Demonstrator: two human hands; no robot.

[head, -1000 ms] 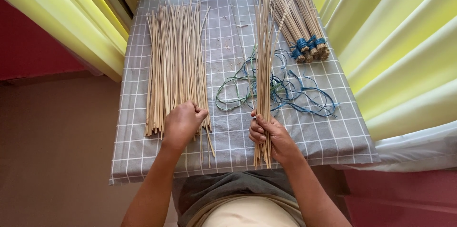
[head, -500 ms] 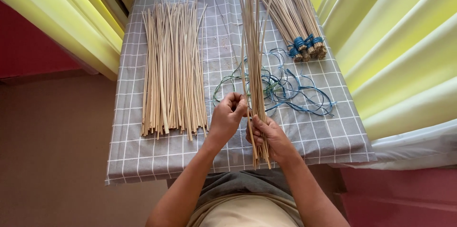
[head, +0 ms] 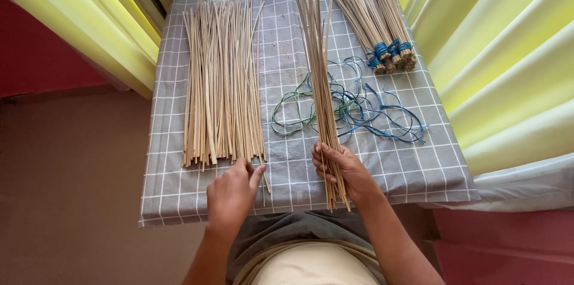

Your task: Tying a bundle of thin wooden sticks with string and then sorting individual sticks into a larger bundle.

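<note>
In right hand (head: pixel 344 168), stick bundle (head: pixel 320 82)

From my remote feed, soft daylight enters at twelve o'clock through yellow curtains (head: pixel 508 64), the grey cloth (head: pixel 287 159) evenly lit, shadows faint, focus sharp throughout.

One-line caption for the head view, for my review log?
Right hand grips a bunch of thin sticks; left hand reaches the loose stick pile on a grey checked cloth.

Table under grey checked cloth (head: pixel 179 195), loose cane sticks (head: pixel 221 82), tied stick bundles (head: pixel 376 16), tangled blue-green strings (head: pixel 371 112)
</note>
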